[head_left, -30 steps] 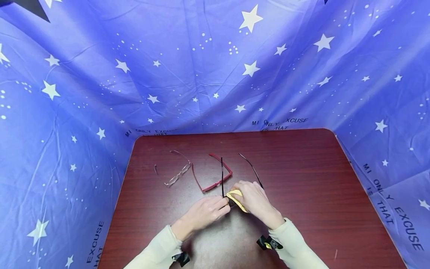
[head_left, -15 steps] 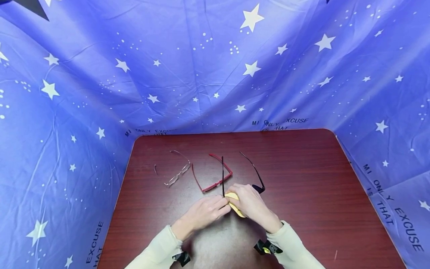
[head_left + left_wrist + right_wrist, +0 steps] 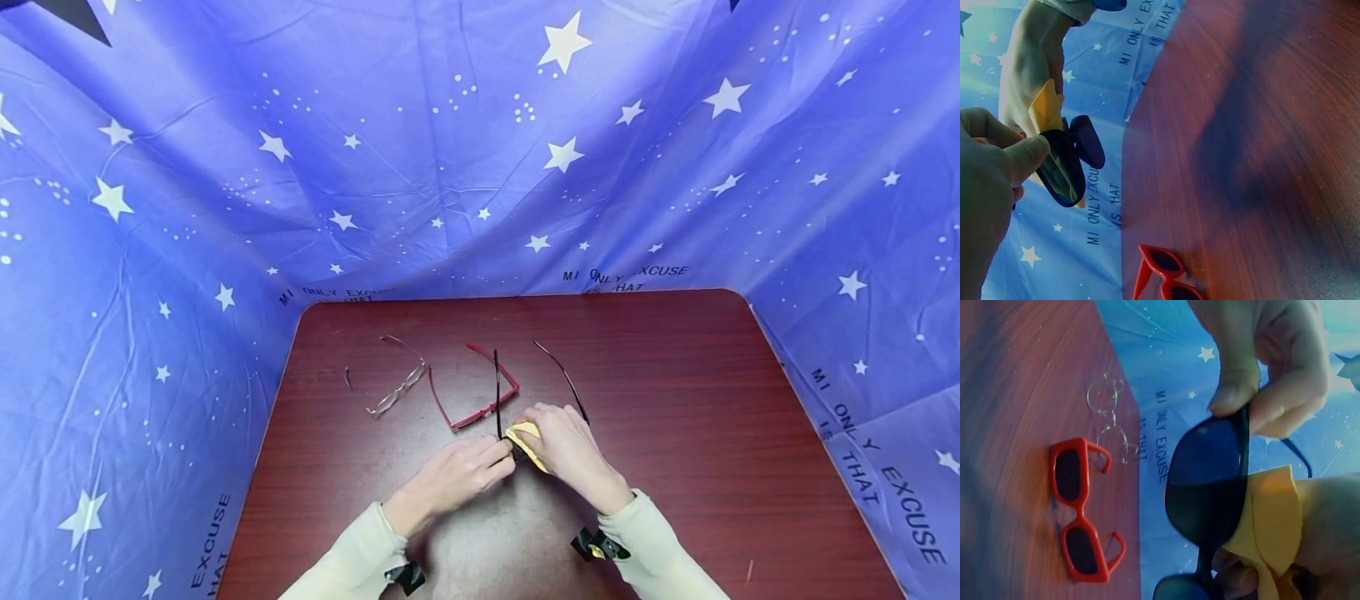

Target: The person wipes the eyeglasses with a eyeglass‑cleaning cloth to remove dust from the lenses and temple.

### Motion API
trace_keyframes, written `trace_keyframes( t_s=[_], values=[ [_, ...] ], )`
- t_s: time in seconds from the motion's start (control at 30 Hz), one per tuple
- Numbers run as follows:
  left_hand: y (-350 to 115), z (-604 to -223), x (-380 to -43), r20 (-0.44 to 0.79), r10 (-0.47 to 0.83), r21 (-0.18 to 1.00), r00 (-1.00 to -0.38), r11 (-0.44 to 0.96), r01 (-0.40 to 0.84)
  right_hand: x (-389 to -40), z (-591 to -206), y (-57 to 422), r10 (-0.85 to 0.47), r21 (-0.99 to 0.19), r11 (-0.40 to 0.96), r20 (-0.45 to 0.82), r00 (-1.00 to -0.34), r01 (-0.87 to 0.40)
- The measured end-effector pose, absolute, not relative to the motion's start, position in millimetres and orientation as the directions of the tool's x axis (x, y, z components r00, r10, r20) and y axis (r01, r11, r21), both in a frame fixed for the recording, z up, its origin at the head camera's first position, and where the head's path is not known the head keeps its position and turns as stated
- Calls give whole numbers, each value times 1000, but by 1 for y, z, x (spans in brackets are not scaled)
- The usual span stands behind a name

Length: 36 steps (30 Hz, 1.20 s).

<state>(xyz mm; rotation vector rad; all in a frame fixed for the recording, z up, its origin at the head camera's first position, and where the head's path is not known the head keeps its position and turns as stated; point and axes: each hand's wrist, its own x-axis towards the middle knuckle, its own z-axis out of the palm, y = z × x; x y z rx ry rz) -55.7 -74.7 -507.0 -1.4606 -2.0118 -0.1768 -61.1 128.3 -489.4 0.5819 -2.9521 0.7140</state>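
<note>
A pair of black sunglasses (image 3: 1207,469) is held up above the table, its temples pointing away in the head view. My left hand (image 3: 457,475) pinches the frame's left corner between thumb and fingers, the thumb at the lens edge in the left wrist view. My right hand (image 3: 566,446) holds a folded yellow cloth (image 3: 1272,519) against the sunglasses, behind the lens in the right wrist view. Part of the cloth is hidden by the dark lens (image 3: 1063,169). My right fingers are partly hidden behind the frame.
Red sunglasses (image 3: 480,414) with dark lenses lie on the brown table (image 3: 675,400) just beyond my hands. Clear-framed glasses (image 3: 397,390) lie farther left, temples unfolded. A blue star-printed curtain (image 3: 480,150) surrounds the table's back and sides.
My right hand slid toward me and left with the cloth, covering the left lens, then came back up and right. My left hand and the other glasses have stayed put.
</note>
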Motion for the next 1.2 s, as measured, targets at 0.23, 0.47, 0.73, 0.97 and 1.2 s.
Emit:
trace_keyframes(
  t_s=[0.23,0.47,0.73,0.97,1.2],
  values=[
    [-73,-506,-56,573,800,-230,-181,369,900,-58,-481,124,-426,-491,751,152,-892,-442],
    [-73,-506,-55,569,804,-248,-170,365,897,-59,-485,124,-421,-465,770,141,-896,-436],
    [-74,-505,-54,560,809,-250,-175,367,896,-64,-490,129,-349,-434,829,93,-933,-353],
    [-73,-504,-54,567,804,-244,-177,370,896,-61,-485,126,-423,-500,751,139,-896,-432],
    [-72,-505,-54,558,812,-259,-169,364,895,-59,-484,127,-476,-559,681,153,-866,-473]
  ],
)
